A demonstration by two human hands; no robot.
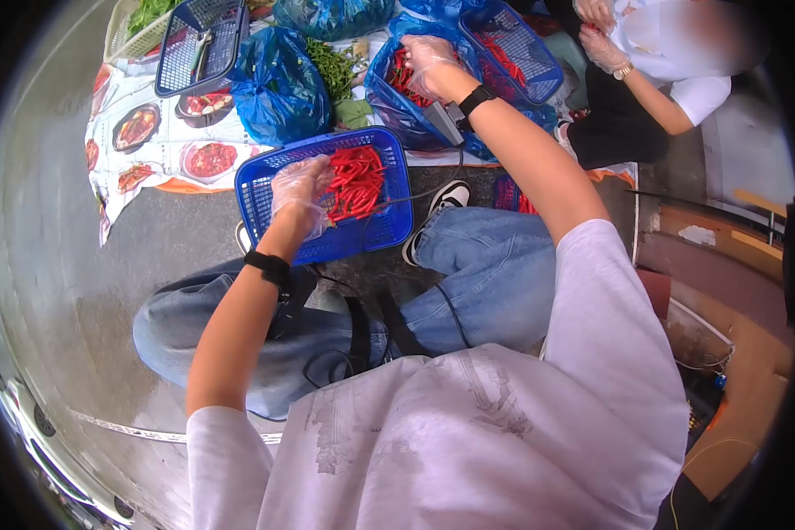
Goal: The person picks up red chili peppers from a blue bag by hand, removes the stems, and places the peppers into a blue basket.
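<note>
My left hand (299, 190), in a clear plastic glove, is at the left part of a blue plastic basket (396, 231). Its fingers are curled against the pile of red chili peppers (359, 181) lying there; what they hold, if anything, is hidden. My right hand (429, 66), gloved likewise, reaches into the mouth of a blue plastic bag (382, 87). More red chilies (402, 75) show in that bag, and the right fingers bend down onto them, their tips partly hidden. A small grey device (443, 122) hangs below my right wrist.
At the upper right, a co-worker's gloved hands (602, 40) hold something red. A second blue basket (539, 75) has some chilies. Left of my bag stand a knotted blue bag (281, 84), leafy greens (329, 69) and a dark basket (175, 62) with a tool. Cables cross my legs.
</note>
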